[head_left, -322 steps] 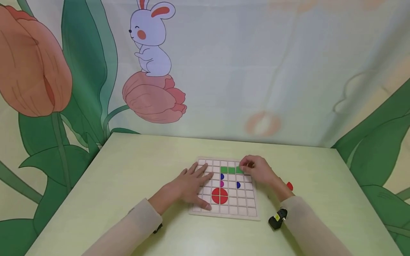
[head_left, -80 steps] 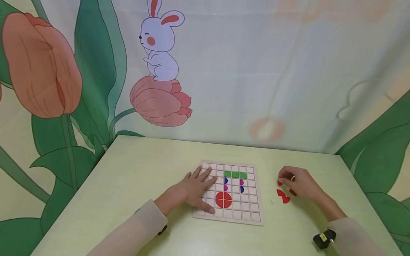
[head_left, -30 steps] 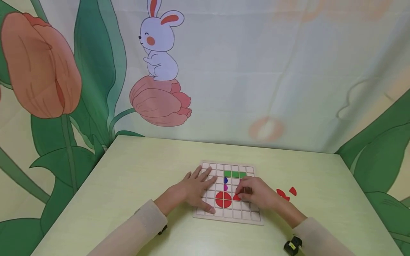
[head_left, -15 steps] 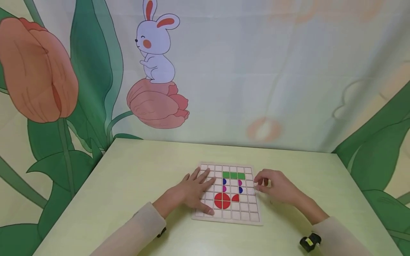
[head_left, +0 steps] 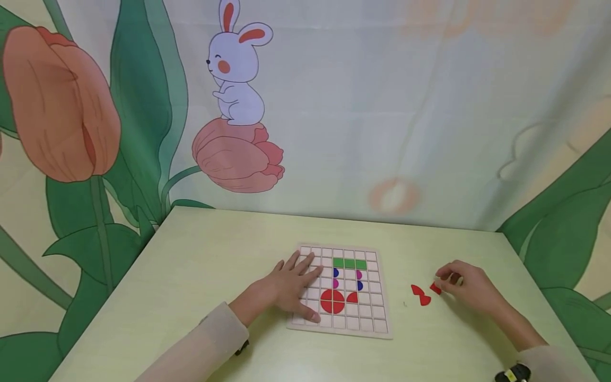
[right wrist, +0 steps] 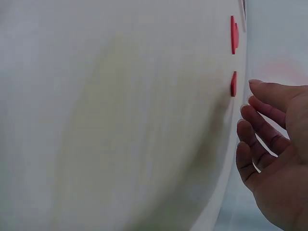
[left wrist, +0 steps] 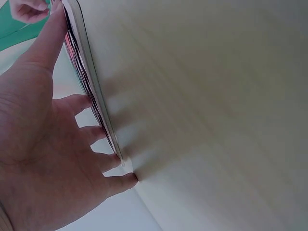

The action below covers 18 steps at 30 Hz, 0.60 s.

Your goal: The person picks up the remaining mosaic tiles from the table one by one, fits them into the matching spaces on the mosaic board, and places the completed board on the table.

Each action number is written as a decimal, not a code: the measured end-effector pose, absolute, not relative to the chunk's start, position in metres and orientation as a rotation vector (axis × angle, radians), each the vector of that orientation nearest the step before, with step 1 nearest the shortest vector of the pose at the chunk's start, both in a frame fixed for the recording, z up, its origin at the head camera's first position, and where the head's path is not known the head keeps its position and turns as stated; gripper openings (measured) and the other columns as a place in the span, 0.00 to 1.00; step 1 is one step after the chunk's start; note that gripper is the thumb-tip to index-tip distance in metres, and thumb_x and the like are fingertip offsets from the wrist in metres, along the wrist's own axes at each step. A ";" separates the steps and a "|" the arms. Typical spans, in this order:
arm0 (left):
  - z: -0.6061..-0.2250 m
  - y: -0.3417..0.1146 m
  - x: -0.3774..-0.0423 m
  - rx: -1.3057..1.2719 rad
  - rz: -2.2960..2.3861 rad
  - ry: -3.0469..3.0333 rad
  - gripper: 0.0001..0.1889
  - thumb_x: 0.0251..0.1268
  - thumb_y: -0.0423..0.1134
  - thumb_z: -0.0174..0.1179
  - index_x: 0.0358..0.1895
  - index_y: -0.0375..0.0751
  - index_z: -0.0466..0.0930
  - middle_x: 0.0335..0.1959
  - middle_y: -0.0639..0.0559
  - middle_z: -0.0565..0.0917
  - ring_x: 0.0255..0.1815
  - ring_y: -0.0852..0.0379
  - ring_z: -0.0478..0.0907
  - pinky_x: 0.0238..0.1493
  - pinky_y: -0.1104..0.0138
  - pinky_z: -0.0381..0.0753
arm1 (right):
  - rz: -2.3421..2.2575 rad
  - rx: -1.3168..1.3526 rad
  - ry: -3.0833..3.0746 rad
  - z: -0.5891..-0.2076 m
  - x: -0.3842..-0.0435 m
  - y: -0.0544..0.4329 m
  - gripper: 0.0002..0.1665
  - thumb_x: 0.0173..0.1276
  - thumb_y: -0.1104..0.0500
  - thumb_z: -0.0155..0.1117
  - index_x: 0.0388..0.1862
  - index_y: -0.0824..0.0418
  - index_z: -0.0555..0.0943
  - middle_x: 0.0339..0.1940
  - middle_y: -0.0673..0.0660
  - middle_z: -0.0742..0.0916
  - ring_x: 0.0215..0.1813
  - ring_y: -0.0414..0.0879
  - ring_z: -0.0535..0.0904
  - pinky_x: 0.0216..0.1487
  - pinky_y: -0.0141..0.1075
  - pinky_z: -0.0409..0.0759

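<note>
My left hand [head_left: 291, 286] rests with spread fingers on the left side of a pale gridded board [head_left: 353, 333]. Its fingertips lie along the board's edge in the left wrist view. Three green squares [head_left: 350, 263] form a row on the grid, above blue half-circles [head_left: 360, 285] and magenta half-circles [head_left: 359, 275]. Lower down, red quarter pieces make a circle [head_left: 332, 301], with a single red quarter-circle [head_left: 352, 297] to its right. At the far right, my right hand [head_left: 465, 284] hovers with bent fingers, its fingertips close by a loose red piece [right wrist: 234, 84] on the table.
More red pieces [head_left: 421, 295] lie on the table [head_left: 229, 254] between the board and my right hand. A tiny dark speck [head_left: 405, 304] is beside the board's right edge. A curtain [head_left: 334, 106] printed with a rabbit and tulips hangs behind the table.
My right hand has left a red quarter-circle on the grid beside the red circle and moved right to the loose red pieces. My left hand has stayed on the board.
</note>
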<state>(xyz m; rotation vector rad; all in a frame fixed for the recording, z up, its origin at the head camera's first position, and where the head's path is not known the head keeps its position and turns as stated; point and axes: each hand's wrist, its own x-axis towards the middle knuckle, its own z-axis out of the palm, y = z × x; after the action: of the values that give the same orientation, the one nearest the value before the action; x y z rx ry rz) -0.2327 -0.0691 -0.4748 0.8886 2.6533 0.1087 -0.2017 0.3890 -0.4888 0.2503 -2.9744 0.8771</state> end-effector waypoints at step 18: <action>-0.477 -0.070 -0.234 0.889 0.110 2.653 0.64 0.52 0.81 0.66 0.88 0.58 0.46 0.90 0.47 0.39 0.88 0.36 0.32 0.81 0.35 0.47 | 0.833 0.304 -2.965 -0.503 -0.195 0.390 0.11 0.66 0.63 0.79 0.46 0.60 0.89 0.40 0.50 0.84 0.41 0.46 0.78 0.38 0.31 0.80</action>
<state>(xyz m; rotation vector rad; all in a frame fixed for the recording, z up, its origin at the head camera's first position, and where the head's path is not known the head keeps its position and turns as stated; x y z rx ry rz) -0.2337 -0.0702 -0.4769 0.8893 2.6531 0.1100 -0.1946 0.3897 -0.5027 0.3042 -2.9654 0.8333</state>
